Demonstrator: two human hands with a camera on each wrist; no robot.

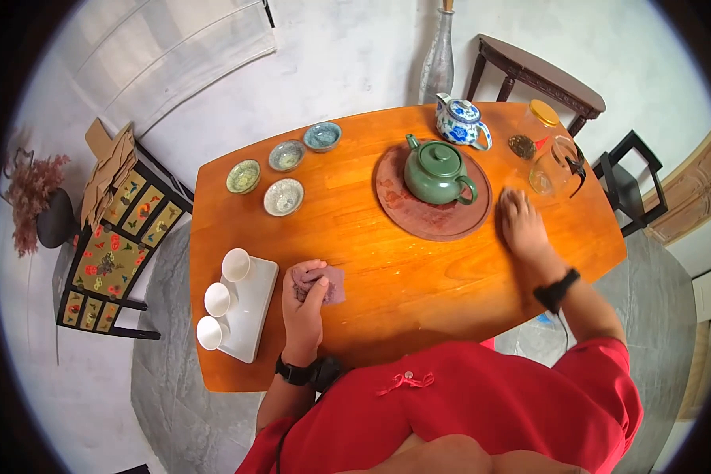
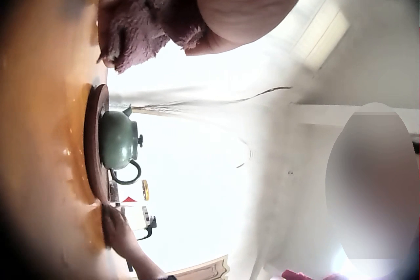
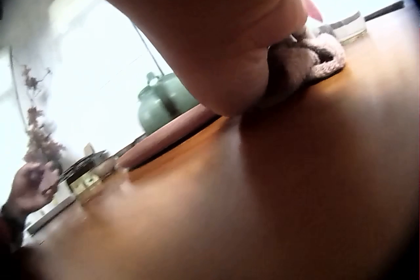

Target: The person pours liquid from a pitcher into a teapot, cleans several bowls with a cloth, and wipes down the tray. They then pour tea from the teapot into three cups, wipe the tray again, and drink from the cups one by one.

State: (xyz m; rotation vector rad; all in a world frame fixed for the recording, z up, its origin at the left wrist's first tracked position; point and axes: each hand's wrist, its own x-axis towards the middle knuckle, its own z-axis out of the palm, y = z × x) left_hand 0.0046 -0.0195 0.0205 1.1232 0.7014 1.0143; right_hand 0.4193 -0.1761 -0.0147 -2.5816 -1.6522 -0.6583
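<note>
We take the green teapot [image 1: 437, 170] on its round reddish tray [image 1: 419, 221] as our landmark. Our left hand [image 1: 306, 294] lies well toward the near-left of it, fingers curled around a small mauve cloth [image 1: 332, 284] that sits bunched on the orange wooden table [image 1: 387, 276]; the left wrist view shows the cloth [image 2: 147, 24] gathered up under the palm. Our right hand [image 1: 521, 225] lies flat on the table just right of the tray, its fingers straight and together; a bit of similar cloth seems to sit under them [image 3: 308, 60].

We judge the mauve cloth soft, light and limp, so it will fold and drag rather than slide as one piece. A bunched handful near its middle should control it best, since a corner pinch would leave the rest trailing.

Behind the teapot stands a blue-and-white teapot [image 1: 460, 121], with a glass pitcher [image 1: 553, 166] to the right of it. Four glazed bowls [image 1: 284, 175] sit far left of the teapot, and three white cups [image 1: 217, 299] rest on a white tray [image 1: 253, 316] beside the left hand.
</note>
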